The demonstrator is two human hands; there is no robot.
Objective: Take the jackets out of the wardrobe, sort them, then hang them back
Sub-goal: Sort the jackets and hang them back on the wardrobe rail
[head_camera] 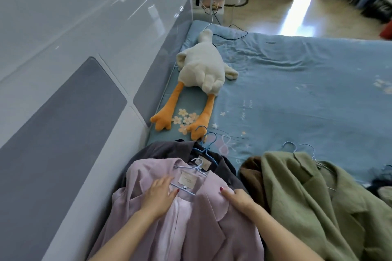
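Both hands flat, fingers spread, on lilac jacket (203, 218) at near edge of bed (297, 82): left hand (160, 195) on L lapel, right hand (238, 197) on R shoulder. Lilac on blue hanger (192, 168), lying atop dark grey jacket (165, 148). Green coat (314, 201) just to R, over brown garment (252, 176). Plush goose (201, 65) further up bed.

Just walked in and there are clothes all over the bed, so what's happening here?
A person is sorting jackets on the bed. Both hands, left and right, lie flat on a lilac jacket on its hanger, atop a dark jacket. A green coat lies alongside.
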